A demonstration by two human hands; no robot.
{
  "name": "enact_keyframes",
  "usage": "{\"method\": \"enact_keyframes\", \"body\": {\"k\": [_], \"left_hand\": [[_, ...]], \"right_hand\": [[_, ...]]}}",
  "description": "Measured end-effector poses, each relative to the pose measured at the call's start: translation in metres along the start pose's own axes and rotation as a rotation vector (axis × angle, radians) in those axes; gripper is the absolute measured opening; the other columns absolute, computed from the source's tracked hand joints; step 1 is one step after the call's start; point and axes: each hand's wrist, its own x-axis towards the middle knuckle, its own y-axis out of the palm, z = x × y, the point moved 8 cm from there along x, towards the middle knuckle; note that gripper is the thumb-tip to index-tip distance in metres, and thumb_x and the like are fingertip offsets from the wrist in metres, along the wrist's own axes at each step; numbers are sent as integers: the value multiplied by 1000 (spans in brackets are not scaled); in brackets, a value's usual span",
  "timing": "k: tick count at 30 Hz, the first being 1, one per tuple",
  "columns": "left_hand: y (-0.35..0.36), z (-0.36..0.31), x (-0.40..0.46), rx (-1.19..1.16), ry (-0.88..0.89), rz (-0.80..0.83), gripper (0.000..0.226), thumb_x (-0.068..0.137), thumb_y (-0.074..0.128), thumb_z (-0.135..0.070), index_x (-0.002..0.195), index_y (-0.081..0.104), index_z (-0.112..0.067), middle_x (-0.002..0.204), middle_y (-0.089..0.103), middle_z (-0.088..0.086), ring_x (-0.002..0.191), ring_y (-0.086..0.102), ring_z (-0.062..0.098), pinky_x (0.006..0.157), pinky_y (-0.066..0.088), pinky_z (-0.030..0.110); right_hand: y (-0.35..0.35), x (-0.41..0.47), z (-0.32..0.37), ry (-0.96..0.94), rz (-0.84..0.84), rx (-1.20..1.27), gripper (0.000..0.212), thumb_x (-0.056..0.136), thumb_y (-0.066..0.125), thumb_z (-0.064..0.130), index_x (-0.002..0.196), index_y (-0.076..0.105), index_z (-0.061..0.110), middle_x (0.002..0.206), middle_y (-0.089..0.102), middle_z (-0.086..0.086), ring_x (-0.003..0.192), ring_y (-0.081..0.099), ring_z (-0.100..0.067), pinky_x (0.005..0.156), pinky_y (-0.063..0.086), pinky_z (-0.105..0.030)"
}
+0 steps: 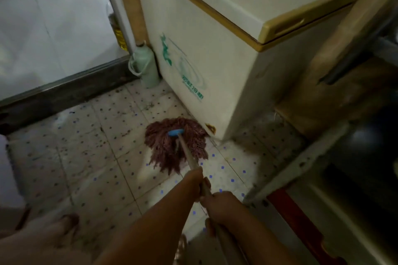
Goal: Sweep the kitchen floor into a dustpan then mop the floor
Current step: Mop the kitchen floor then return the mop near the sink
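Tiled kitchen floor [90,157], pale with dark and blue specks, fills the lower half of the view; it looks dirtier toward the wall and cleaner to the right of the mop. A bare foot [66,226] stands on it at lower left.

Nearest, both hands grip the mop handle [189,157]. The right hand [219,202] is wrapped round the handle lower down, and the left hand [199,180] is curled round it just above, closer to the mop head. The handle's long axis runs from the lower right up and slightly left, away from the person.

At its far end, the mop head [172,146], reddish-brown strands under a blue collar, lies spread on the tiles, its right edge touching the bottom corner of a white chest freezer [193,49].

Open floor lies left of the mop as far as a dark skirting strip [64,90] along the white wall. To the right, a narrow gap of floor runs between the freezer and a shelf unit [301,168].

Farther back, a pale green bottle [146,66] stands in the corner against the freezer, contents not visible. Behind it, a clear bottle [119,36] holds yellow liquid.
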Motion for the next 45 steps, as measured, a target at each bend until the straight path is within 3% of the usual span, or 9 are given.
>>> {"method": "enact_keyframes", "body": {"k": [4,15,21,26,29,34,38,41,45], "left_hand": [[-5,-77,35,-17,47,-30,32,103,38,-29,83,40,-3,63,41,7,53,38,13,50,34,26],[-15,-161,92,216,110,-46,30,103,37,-25,127,38,-6,68,39,7,53,37,11,37,39,16],[-3,-92,77,234,47,-58,37,102,39,-30,132,39,-8,63,41,4,49,38,9,33,37,13],[4,6,34,251,11,-70,36,101,40,-29,127,42,-5,62,40,3,49,38,9,33,37,14],[11,77,-1,234,24,-64,36,101,40,-28,130,39,-6,62,40,4,49,38,10,33,38,14],[22,195,-49,254,-28,-14,38,101,38,-27,132,39,-4,60,39,5,48,37,12,31,36,14],[30,256,-93,212,-24,0,31,102,39,-27,116,46,-1,58,37,4,48,36,11,32,34,13],[27,278,-114,165,-35,3,28,101,41,-26,89,45,-1,60,38,3,49,37,10,32,35,13],[19,260,-117,170,-2,-20,22,102,39,-22,100,41,-1,60,40,5,49,38,13,41,37,24]], "right_hand": [[4,46,62,28,30,175,31,94,55,19,114,50,-4,66,52,-12,26,47,-11,33,38,-15],[22,126,114,72,22,322,28,94,54,24,114,53,4,81,55,-11,49,49,-14,32,38,-11],[15,87,49,70,50,342,25,94,54,24,111,54,7,80,55,-8,55,51,-13,49,45,-22],[13,22,-34,61,50,343,19,94,54,21,105,54,5,74,53,-7,53,53,-14,44,47,-22],[11,-19,-92,1,19,194,18,93,55,29,91,54,11,81,56,-8,68,57,-20,67,55,-32],[-4,-94,-189,-13,-72,-76,42,98,41,37,124,57,9,68,42,7,58,40,-6,49,31,-11],[-8,-138,-238,9,-116,-104,45,99,40,35,130,54,6,116,63,-6,82,47,-12,49,30,-11],[-3,-153,-256,61,-81,-79,40,97,42,40,120,60,12,85,61,2,61,50,-6,47,32,-17],[6,-146,-246,69,-54,-27,32,95,44,35,106,63,12,76,57,3,62,53,-6,50,36,-20]]}}
